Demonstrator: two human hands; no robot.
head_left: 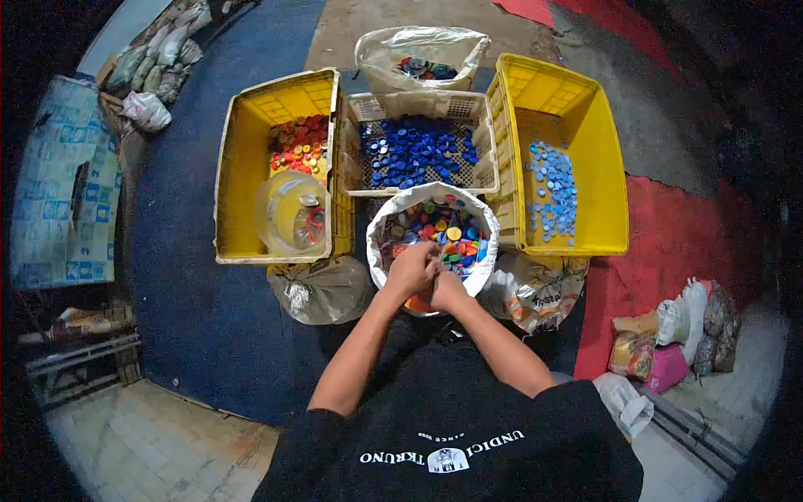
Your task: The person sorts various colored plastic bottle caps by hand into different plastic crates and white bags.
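Both of my hands are together over the open white sack (375,230), which holds mixed coloured bottle caps (454,233). My left hand (413,269) is curled at the sack's near side, its fingers meeting my right hand (445,289). Whatever lies between the fingers is too small to make out. Dark blue caps (410,151) lie in the pale crate (418,104) beyond the sack. Red and orange caps (299,144) are in the left yellow crate (242,167), beside a clear round container (284,213). Light blue caps (554,188) lie in the right yellow crate (600,167).
A white sack with dark items (422,43) stands behind the pale crate. Tied sacks (326,293) (535,293) sit under the yellow crates. More bags (667,339) are at the right, and others (159,63) at the upper left.
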